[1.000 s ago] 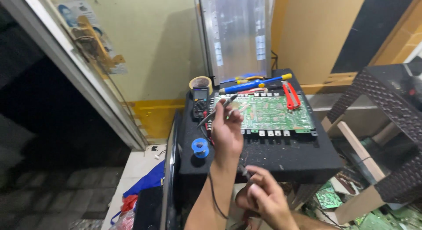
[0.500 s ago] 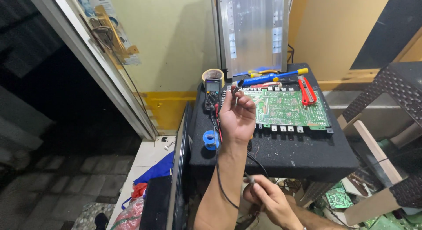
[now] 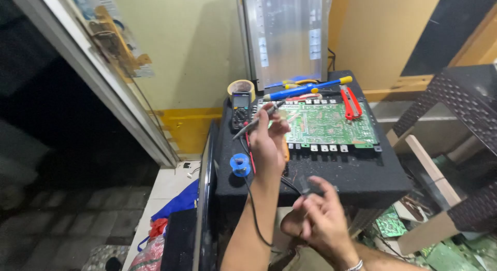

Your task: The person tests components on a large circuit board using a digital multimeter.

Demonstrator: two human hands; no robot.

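The left hand (image 3: 268,141) is raised over the black desk (image 3: 362,177), its fingers pinched around a thin test probe (image 3: 254,123) beside the green circuit board (image 3: 331,125). The right hand (image 3: 318,219), lower and blurred, is closed on a small dark object at the desk's front edge. A multimeter (image 3: 240,109), a tape roll (image 3: 241,87) and a blue spool (image 3: 240,164) lie nearby.
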